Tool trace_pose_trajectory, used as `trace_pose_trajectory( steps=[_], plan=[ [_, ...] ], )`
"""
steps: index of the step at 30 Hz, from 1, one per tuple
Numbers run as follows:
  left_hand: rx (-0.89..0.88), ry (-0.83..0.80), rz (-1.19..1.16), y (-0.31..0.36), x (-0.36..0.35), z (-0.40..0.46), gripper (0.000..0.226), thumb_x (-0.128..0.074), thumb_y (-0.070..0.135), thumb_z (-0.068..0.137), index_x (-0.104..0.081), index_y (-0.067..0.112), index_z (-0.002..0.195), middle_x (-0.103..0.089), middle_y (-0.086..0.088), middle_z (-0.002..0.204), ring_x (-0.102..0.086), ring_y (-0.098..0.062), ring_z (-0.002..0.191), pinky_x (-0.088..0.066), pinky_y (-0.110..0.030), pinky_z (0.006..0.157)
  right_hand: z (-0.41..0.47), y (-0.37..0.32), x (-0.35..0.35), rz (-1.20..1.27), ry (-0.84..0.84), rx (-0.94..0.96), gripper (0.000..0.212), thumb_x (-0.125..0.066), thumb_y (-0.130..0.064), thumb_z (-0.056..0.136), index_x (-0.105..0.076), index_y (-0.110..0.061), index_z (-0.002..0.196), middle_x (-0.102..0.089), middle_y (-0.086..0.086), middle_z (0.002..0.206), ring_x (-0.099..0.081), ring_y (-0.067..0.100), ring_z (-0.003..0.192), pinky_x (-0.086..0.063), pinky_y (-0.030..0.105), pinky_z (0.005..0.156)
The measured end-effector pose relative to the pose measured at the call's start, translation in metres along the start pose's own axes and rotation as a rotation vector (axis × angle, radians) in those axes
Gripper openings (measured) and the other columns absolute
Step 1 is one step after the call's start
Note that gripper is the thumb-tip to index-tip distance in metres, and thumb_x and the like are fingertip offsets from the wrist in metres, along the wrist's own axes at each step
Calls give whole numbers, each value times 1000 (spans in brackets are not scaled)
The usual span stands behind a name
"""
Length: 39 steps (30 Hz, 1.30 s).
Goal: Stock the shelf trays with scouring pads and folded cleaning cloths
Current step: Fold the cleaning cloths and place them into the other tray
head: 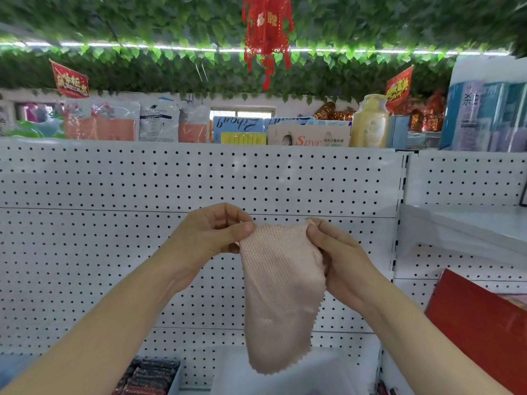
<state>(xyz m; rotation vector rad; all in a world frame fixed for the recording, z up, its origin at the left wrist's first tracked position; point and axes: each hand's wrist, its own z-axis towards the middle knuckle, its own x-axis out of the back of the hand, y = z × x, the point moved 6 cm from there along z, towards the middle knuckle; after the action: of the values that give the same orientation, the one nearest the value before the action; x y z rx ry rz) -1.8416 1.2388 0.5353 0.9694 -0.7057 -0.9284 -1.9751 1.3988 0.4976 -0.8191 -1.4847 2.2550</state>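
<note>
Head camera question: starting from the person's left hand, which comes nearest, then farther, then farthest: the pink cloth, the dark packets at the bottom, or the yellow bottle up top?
1. Pink cloth, pinched in the left hand.
2. Dark packets, below, lower left.
3. Yellow bottle, upper right, atop the shelf.

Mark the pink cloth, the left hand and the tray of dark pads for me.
pink cloth (281,295): head view, middle of the hanging fabric.
left hand (212,233): head view, back of the hand.
tray of dark pads (174,379): head view, its white right wall.
</note>
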Motion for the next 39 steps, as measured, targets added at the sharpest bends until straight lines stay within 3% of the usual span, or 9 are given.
trace_pose_trajectory(
  steps=[8,16,20,24,27,30,33,36,39],
  plan=[
    [-56,-135,12,9,-16,-3,14,-73,17,76,-70,10,87,-68,-5,81,-65,-15,76,-54,-26,74,-6,0,-30,73,-268,-7,12,-57,-15,96,-67,-9,96,-69,5,89,-64,16,78,-56,29,69],
    [-105,-176,56,13,-10,-7,16,-79,27,72,-74,18,84,-71,-8,92,-66,-17,83,-53,-26,78,-6,2,-29,-52,-297,43,36,-93,-37,60,-76,-16,83,-69,1,81,-62,14,75,-51,26,68],
    [-109,-231,69,13,-19,-9,12,-79,14,78,-74,25,78,-73,1,114,-67,-13,110,-51,-20,86,-10,1,-40,-25,-332,70,19,-82,-24,72,-73,-10,83,-69,11,93,-64,17,78,-51,25,68],
    [-100,-313,15,11,-32,-9,8,-78,21,81,-73,27,79,-62,8,136,-56,-11,128,-44,-33,98,-14,11,-53,47,-394,21,9,-76,-17,80,-73,-10,86,-72,10,94,-68,24,93,-53,40,93],
    [-16,-329,-71,1,-33,-8,6,-79,24,80,-73,25,81,-63,4,135,-56,-10,129,-43,-36,100,-17,18,-57,97,-389,-73,9,-65,-7,89,-74,-9,90,-73,13,93,-72,24,92,-58,35,81],
    [48,-221,-90,-3,-25,-6,46,-79,49,75,-72,19,109,-66,-6,128,-61,-21,123,-49,-35,97,-10,17,-52,65,-244,-36,10,-67,-10,84,-71,-6,92,-71,3,76,-65,13,66,-53,24,61],
    [115,-185,88,0,-23,-12,94,-82,76,47,-64,20,121,-73,1,115,-69,-17,107,-56,-32,88,-2,13,-46,-8,-131,40,16,-75,-17,74,-74,-10,88,-73,5,83,-66,15,70,-51,24,62],
    [92,-120,337,2,-24,-11,58,-92,43,60,-66,18,106,-76,4,98,-72,-12,93,-58,-27,83,0,12,-41,-40,-71,72,25,-76,-15,71,-74,-4,94,-74,10,89,-68,16,72,-52,22,60],
    [51,-38,354,6,-23,-4,25,-83,16,75,-68,8,93,-74,0,83,-69,-12,77,-55,-18,70,0,12,-34,-66,-13,102,31,-78,-21,71,-74,-11,100,-72,15,95,-65,24,82,-51,32,74]
  ],
)
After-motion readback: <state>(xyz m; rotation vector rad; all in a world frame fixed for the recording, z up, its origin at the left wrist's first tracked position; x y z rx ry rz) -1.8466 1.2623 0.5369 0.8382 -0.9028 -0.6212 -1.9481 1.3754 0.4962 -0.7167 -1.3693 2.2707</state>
